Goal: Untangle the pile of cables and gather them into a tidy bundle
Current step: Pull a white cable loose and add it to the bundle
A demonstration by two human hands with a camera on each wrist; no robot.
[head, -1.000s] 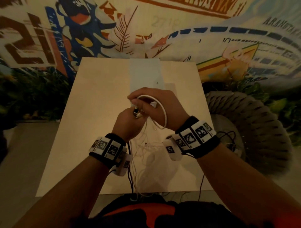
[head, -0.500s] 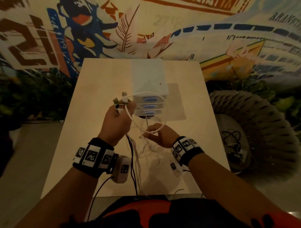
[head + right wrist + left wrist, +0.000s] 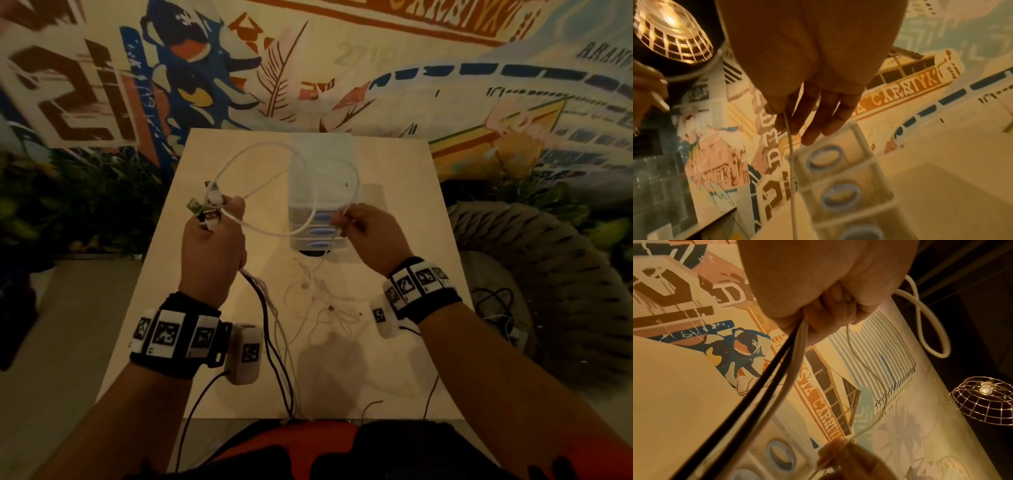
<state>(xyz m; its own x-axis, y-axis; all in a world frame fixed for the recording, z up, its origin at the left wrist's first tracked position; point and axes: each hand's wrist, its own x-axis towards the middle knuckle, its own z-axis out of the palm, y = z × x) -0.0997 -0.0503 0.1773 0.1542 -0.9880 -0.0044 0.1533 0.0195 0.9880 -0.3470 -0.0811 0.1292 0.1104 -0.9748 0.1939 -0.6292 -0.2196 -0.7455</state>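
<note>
From the head view, a bundle of cable ends was seen clamped in the fist of the left hand, plugs sticking out above the grip, while black and white strands trailed from under the fist across the pale wooden table toward its near edge. A thick white cable looped from that fist up over the table and round to the right hand, where it was pinched between thumb and fingertips. Thin white wires lay tangled on the table between the wrists. A translucent drawer unit with blue oval handles stood behind the loop; its contents could not be made out. From the left wrist view, the left hand was seen closed round two black cords and pale round strands, a white loop curling beside it. From the right wrist view, a thin pale wire was held by the right hand at thumb and forefinger, the other fingers nearly straight.
</note>
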